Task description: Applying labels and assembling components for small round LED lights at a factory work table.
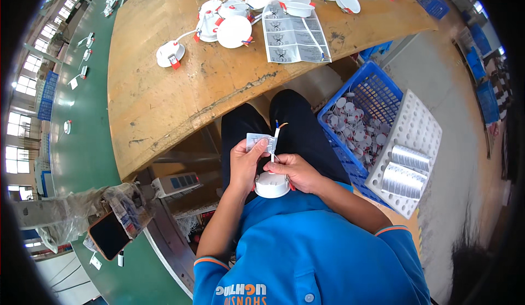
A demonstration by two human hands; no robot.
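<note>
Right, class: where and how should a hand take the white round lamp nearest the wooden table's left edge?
Probably by the left rim of the white round lamp, coming from the left: no other lamp crowds that side, while a red clip sits at its near edge and its cable trails right toward the piled lamps.

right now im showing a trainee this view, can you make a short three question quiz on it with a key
1. Which of the person's hands grips the small silvery sheet?
2. True or false: the two silvery pieces lie on the white perforated board.
3. What lies inside the blue basket?
a) folded cloths
b) round white fittings
c) glass bottles

Key: 1. The left hand. 2. True. 3. b
</note>
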